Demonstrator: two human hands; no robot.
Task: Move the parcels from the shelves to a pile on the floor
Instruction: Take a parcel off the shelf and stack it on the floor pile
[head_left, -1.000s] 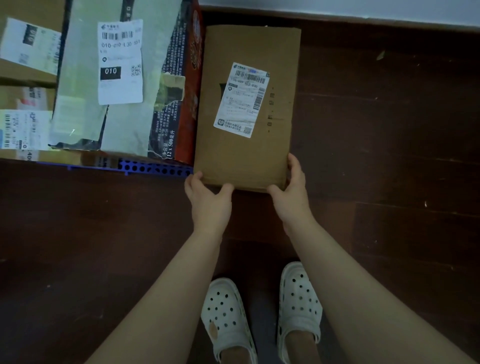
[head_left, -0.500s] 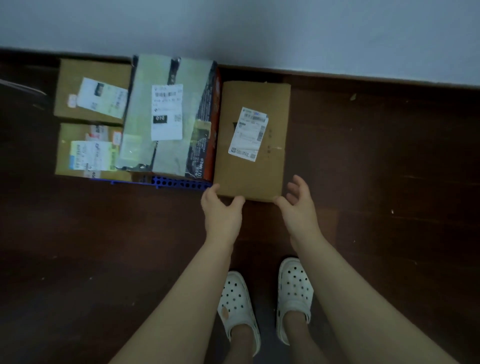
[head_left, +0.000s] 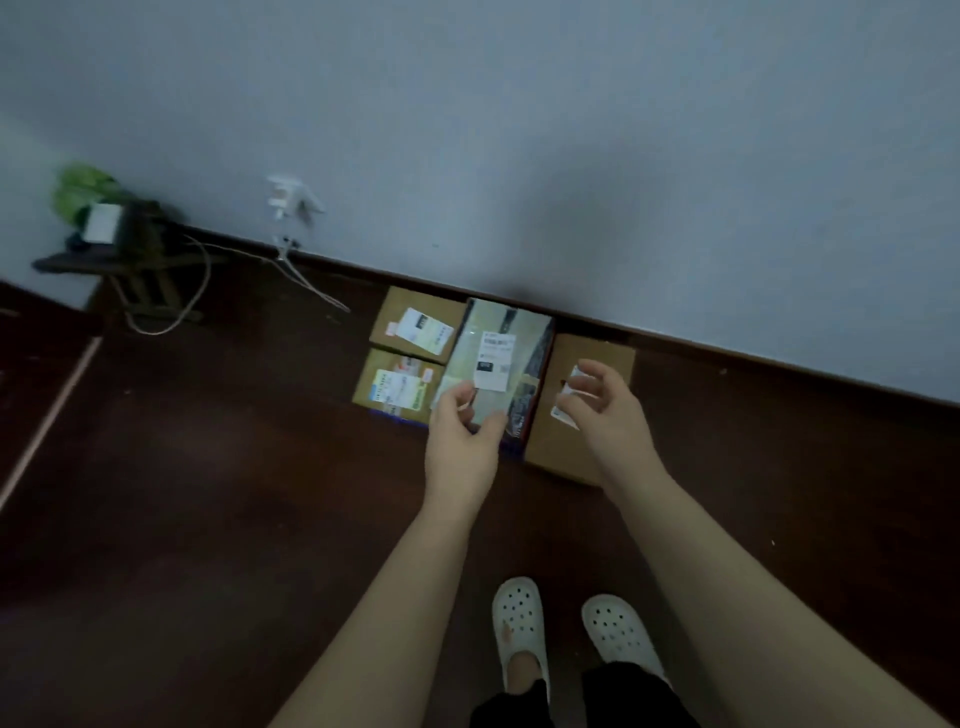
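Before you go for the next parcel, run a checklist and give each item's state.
1. Left hand free: ok, holds nothing.
2. Right hand free: ok, fingers relaxed.
3. Brown parcel flat on the floor, beside the taped parcel: ok.
4. Bare floor right of it for more: ok.
5. Cable clear of the shoes: ok, far left.
6. Shelves' whereabouts: cannot tell, out of view.

view: head-worn; faces: forward and down at floor (head_left: 208, 519) and wall (head_left: 571, 130); range: well above floor
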